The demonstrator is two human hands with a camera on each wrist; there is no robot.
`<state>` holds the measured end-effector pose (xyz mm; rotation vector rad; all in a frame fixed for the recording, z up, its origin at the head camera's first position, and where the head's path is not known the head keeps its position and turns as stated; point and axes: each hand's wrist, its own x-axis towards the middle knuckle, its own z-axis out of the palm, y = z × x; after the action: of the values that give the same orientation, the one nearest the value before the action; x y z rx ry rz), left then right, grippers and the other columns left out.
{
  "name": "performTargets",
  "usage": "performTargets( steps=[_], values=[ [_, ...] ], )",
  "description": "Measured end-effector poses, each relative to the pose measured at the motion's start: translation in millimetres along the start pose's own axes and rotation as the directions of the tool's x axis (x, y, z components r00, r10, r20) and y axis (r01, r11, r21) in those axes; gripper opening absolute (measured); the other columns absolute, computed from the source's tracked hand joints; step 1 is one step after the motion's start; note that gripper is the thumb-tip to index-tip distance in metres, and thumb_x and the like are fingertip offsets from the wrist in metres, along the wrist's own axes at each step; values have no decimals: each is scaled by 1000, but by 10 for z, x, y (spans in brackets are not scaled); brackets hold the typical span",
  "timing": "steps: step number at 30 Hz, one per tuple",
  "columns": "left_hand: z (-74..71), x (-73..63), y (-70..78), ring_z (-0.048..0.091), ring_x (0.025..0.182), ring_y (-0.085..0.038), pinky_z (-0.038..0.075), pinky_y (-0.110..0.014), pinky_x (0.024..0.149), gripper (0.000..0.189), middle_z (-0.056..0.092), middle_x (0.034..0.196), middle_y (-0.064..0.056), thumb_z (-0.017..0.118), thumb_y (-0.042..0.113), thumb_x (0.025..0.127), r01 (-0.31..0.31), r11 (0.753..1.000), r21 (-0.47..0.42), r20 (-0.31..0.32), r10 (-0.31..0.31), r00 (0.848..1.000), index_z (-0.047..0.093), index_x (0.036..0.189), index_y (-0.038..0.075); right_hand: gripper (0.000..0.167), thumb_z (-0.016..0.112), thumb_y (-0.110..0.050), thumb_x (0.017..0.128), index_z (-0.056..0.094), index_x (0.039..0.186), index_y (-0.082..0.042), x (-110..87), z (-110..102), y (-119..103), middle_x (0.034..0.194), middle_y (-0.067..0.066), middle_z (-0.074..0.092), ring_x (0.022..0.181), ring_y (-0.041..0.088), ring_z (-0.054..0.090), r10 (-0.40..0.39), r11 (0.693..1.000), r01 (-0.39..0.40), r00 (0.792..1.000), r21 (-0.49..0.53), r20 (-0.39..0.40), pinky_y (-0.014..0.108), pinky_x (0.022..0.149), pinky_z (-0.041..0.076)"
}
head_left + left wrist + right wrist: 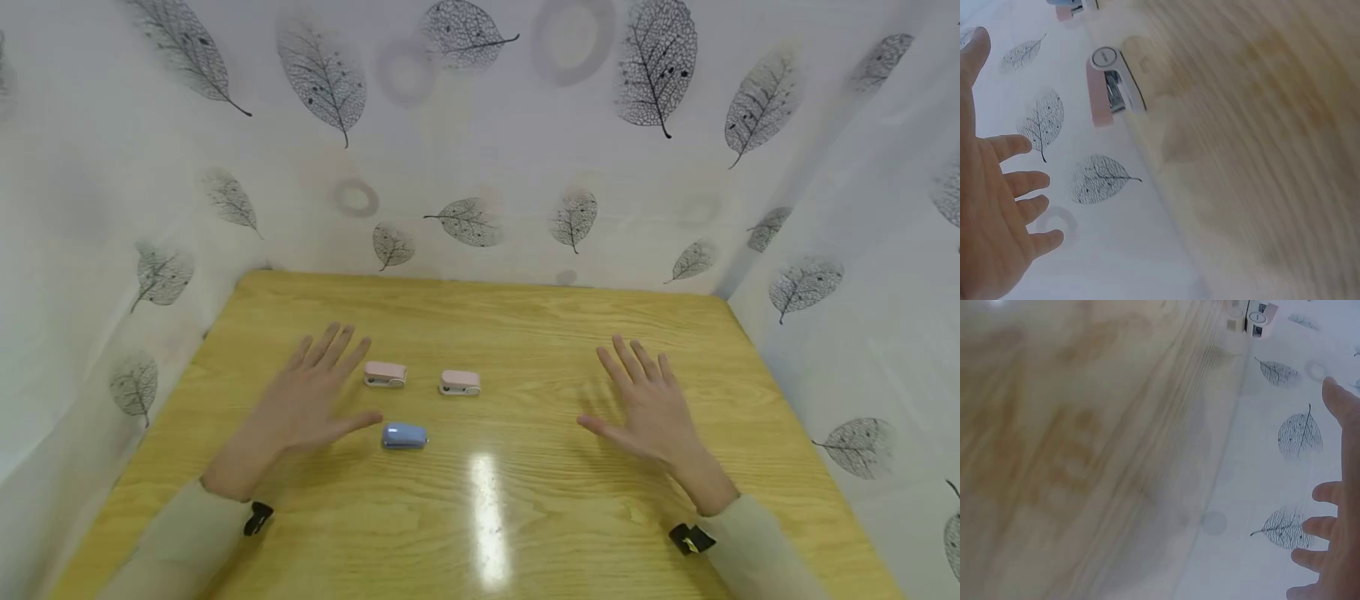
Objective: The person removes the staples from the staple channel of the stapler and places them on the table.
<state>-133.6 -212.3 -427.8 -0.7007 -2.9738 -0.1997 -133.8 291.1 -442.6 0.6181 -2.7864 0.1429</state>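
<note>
Two pink-and-white staplers lie on the wooden table, the left one [386,374] close to my left hand's fingers and the other [460,382] a little to its right. Nearer to me is a blue stapler [405,436], just right of my left thumb. My left hand [311,408] is spread with straight fingers and holds nothing. Out on the right side, my right hand [648,408] is likewise spread, apart from every stapler. The left wrist view shows a pink stapler [1100,94] beyond the fingers; in the right wrist view one [1261,320] appears at the top edge.
The wooden table [540,333] has a glare streak near its front middle. A white curtain [510,150] printed with grey leaves hangs behind it and along both sides. A black strap piece [257,518] shows at the left wrist, another [692,539] at the right.
</note>
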Motion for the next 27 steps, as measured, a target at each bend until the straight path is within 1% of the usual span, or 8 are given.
performTargets(
  steps=[3,9,14,16,19,23,25,27],
  values=[
    [1,105,76,13,165,-42,13,-63,132,108,17,177,-19,58,80,90,-22,1000,-11,19,22,1000,22,169,15,104,59,-82,87,38,164,-15,60,19,-77,172,17,34,154,47,37,-33,999,33,999,0,-13,72,122,27],
    [-13,289,235,17,164,-42,17,-63,131,105,23,175,-19,63,76,90,-78,997,-28,-2,77,997,28,167,15,103,48,-87,90,41,162,-13,230,51,-245,169,17,40,151,45,43,-115,993,115,993,12,-26,69,122,31],
    [2,412,345,23,163,-42,23,-62,130,102,30,172,-20,63,75,91,-117,993,-18,-11,117,993,32,166,13,100,35,-88,94,45,160,-13,411,89,-392,165,15,46,149,43,47,-197,980,197,980,25,-12,66,122,33],
    [21,459,392,25,162,-42,25,-61,130,101,33,171,-21,62,74,91,-131,991,-10,-13,131,991,35,165,12,99,32,-88,95,47,159,-14,483,117,-449,163,14,49,148,42,49,-232,973,232,973,18,-3,64,122,36],
    [74,530,455,27,162,-42,25,-61,129,97,34,170,-21,60,74,92,-148,989,21,-6,148,989,39,163,11,95,36,-86,96,49,157,-14,582,178,-533,161,14,51,147,41,50,-274,962,274,961,8,22,62,121,38],
    [149,607,534,29,161,-43,25,-61,129,94,36,169,-22,60,73,94,-156,986,59,18,155,988,42,161,10,87,54,-76,95,52,155,-14,706,276,-645,159,13,54,146,39,52,-324,945,326,944,-18,62,59,121,40],
    [178,637,575,31,160,-43,25,-62,129,92,38,168,-22,62,71,94,-156,986,54,33,154,987,43,160,9,84,61,-72,93,53,154,-15,757,320,-700,158,13,55,145,38,53,-344,937,347,935,-31,82,57,121,41],
    [200,665,617,32,159,-43,25,-62,129,90,39,167,-23,62,69,95,-153,987,43,59,151,987,44,160,10,81,64,-69,92,54,153,-16,801,362,-750,158,13,56,144,37,54,-361,930,366,928,-45,99,56,121,41]
  ],
)
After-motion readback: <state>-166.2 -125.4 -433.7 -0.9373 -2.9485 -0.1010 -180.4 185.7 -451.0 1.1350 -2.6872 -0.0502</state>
